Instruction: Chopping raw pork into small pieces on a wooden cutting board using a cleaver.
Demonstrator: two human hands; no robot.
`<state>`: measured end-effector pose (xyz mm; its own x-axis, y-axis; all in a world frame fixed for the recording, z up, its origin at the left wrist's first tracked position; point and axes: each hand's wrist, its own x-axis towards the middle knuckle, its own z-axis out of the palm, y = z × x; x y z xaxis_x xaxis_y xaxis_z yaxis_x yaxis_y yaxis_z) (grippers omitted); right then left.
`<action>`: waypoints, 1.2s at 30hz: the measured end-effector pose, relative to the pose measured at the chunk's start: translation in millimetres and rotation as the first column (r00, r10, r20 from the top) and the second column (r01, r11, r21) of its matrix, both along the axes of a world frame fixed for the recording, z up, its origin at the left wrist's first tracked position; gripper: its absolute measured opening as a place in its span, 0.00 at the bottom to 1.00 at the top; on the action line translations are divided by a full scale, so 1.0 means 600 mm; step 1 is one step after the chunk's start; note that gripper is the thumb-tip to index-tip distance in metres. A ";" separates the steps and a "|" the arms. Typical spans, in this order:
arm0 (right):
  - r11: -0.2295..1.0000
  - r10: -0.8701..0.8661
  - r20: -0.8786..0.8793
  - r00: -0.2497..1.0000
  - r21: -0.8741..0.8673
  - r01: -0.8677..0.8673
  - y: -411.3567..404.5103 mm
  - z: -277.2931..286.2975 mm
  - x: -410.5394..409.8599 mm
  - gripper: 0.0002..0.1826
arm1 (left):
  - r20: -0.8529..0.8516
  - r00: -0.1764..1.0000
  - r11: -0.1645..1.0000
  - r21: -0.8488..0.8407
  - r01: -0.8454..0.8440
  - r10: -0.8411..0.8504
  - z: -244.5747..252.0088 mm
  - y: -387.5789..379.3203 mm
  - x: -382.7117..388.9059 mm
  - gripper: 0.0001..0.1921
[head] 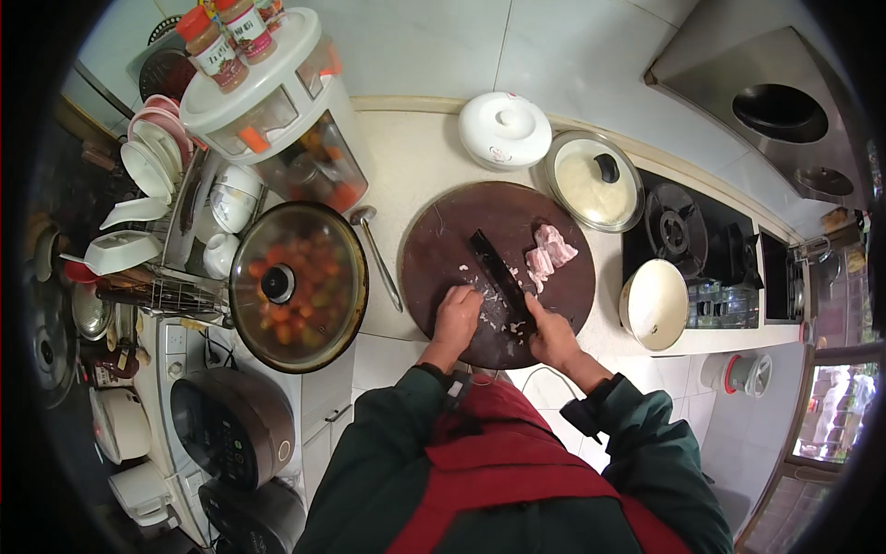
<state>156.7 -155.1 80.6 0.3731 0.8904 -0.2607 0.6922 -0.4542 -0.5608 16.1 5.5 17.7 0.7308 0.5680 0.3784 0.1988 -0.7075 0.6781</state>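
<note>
A round dark-brown cutting board point(443, 228) lies on the counter before me. My right hand point(552, 332) grips a dark cleaver point(500, 270), seen nearly edge-on, its blade reaching away from me across the board. To the left of the blade my left hand point(455, 320) rests on the board with curled fingers; whether anything is under them is hidden. Small pale chopped bits point(493, 310) lie scattered between the hand and the blade, with a few more right of it. Several chunks of raw pinkish meat point(551, 251) sit on the board's right side.
Left of the board are a metal ladle point(377, 256) and a glass-lidded pan point(320, 228) of red and green pieces. Behind stand a white lidded pot point(505, 130) and another glass-lidded pot point(578, 187). An off-white bowl point(657, 305) sits beside the gas stove point(640, 242) at right.
</note>
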 end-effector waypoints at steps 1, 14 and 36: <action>0.999 -0.051 -0.024 0.998 -0.010 0.051 -0.004 0.015 -0.001 0.44 | -0.004 1.000 1.000 0.000 0.002 -0.002 0.001 -0.007 0.006 0.05; 0.999 0.030 0.033 0.999 0.009 -0.031 -0.042 0.046 -0.022 0.37 | 0.078 0.991 0.992 -0.073 -0.107 0.112 0.014 -0.018 -0.016 0.07; 0.992 0.118 0.064 0.991 0.041 -0.120 0.024 -0.007 -0.017 0.39 | 0.028 0.998 0.999 -0.008 0.050 -0.050 -0.007 0.000 0.004 0.03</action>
